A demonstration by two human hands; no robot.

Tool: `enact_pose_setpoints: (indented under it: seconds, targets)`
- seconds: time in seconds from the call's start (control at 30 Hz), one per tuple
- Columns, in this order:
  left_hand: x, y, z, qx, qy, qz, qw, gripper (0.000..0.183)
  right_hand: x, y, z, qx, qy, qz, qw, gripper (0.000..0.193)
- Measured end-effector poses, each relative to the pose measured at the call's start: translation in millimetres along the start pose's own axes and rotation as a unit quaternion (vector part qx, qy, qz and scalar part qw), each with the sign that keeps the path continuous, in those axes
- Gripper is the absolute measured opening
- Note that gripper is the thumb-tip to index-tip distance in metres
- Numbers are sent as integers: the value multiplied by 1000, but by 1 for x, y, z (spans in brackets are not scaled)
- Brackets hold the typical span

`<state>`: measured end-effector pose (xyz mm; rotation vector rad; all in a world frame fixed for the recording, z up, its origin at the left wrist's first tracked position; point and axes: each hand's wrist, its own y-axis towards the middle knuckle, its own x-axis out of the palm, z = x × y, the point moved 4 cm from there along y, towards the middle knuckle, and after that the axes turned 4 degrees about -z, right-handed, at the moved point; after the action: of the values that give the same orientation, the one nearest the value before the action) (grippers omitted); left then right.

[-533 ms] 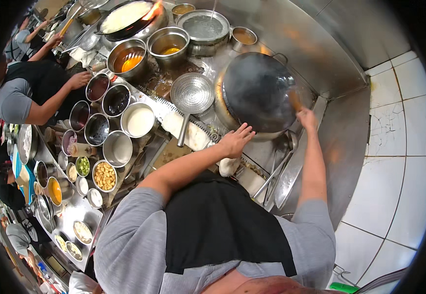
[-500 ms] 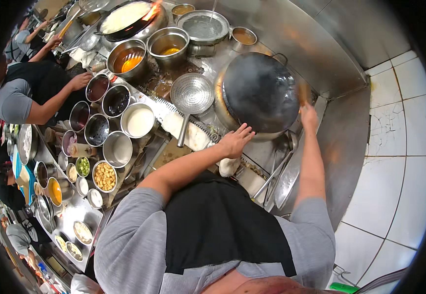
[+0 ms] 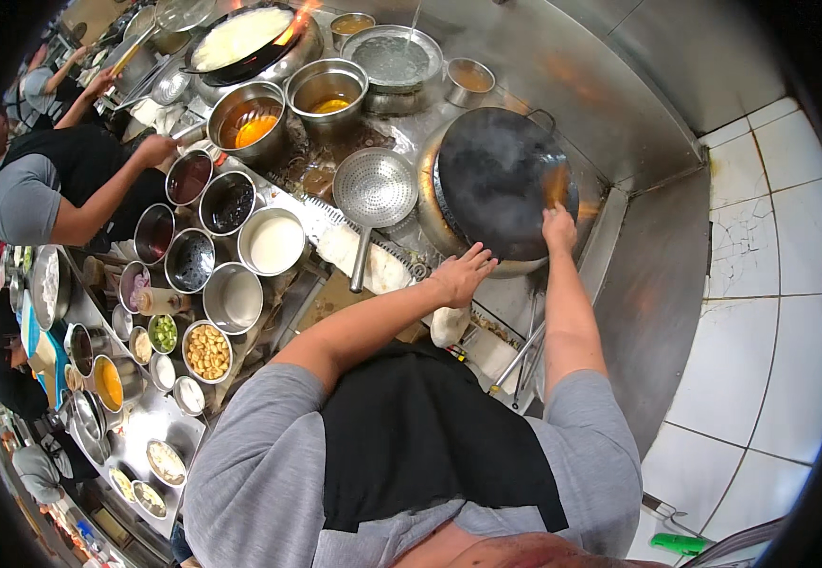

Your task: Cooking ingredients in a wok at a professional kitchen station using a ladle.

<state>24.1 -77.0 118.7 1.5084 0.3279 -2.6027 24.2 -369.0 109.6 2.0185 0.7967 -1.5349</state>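
A large black wok (image 3: 496,180) sits on the burner in front of me, with thin smoke over it. My right hand (image 3: 559,230) is closed round a brown wok brush (image 3: 556,182), which is blurred and lies over the wok's right side. My left hand (image 3: 465,276) is open at the wok's near rim, fingers spread; whether they touch the rim I cannot tell. Just below that hand is a bunched white cloth (image 3: 450,325). Left of the wok, a perforated strainer ladle (image 3: 374,187) rests with its handle toward me.
Metal pots of sauce, including a white one (image 3: 272,241), and a bowl of pale brown chunks (image 3: 207,351) stand at the left. Behind them a co-worker (image 3: 32,194) reaches toward the pots. A flame burns by the far wok (image 3: 242,40). Water runs into a round pan (image 3: 390,57).
My right hand has swung the brush leftward from outside the wok's right rim to over the wok. My left hand stays near the rim.
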Motion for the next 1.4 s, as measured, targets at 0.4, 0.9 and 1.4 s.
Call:
enact_pose_setpoints:
  seconds: [0.4,0.9,1.4]
  targets:
    - [-4,-13,-17,20,0,10,1000,75,-47,-94,-30,115,164,-300,933,44]
    - [14,-41,-10,12,18,36,999,89,58,-294,-3,124,39,-325,937,62]
    - [101,-258,0,-298,-360,156,870,69,45,-259,-113,-276,291,-177,899,44]
